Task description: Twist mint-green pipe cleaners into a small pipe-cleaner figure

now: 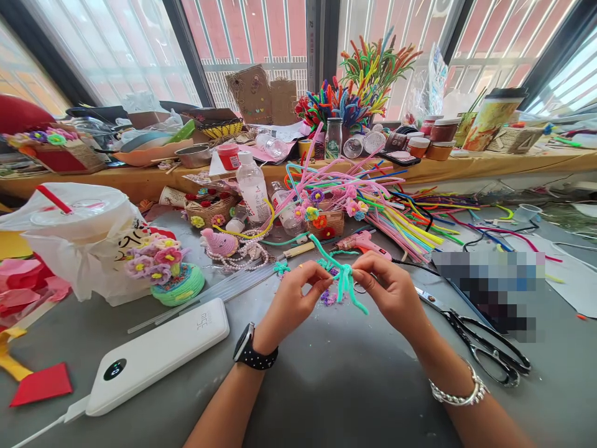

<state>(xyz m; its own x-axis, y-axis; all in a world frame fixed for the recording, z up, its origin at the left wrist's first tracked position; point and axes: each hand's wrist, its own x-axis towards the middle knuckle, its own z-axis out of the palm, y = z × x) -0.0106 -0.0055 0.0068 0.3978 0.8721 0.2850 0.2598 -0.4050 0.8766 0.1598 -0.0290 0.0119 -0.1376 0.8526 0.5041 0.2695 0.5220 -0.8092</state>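
Between my two hands hangs a teal pipe cleaner (346, 283), bent into loops with loose ends pointing up and down. My left hand (298, 289) pinches its left side between thumb and fingertips. On the other side, my right hand (385, 283) pinches it near the top of the loops. Just behind the hands lie a small teal pipe-cleaner flower (281, 267) and a pink glue gun (361, 244). Purple bits (329, 298) show on the table beneath the pipe cleaner.
Black-handled scissors (485, 348) lie right of my right arm, beside a blurred-out dark object (494, 292). A white power bank (161, 354) with a cable lies at left. Behind are a pipe-cleaner flower pot (177, 283), a bagged drink cup (88, 242), bottles (252, 190) and loose pipe cleaners (401, 227).
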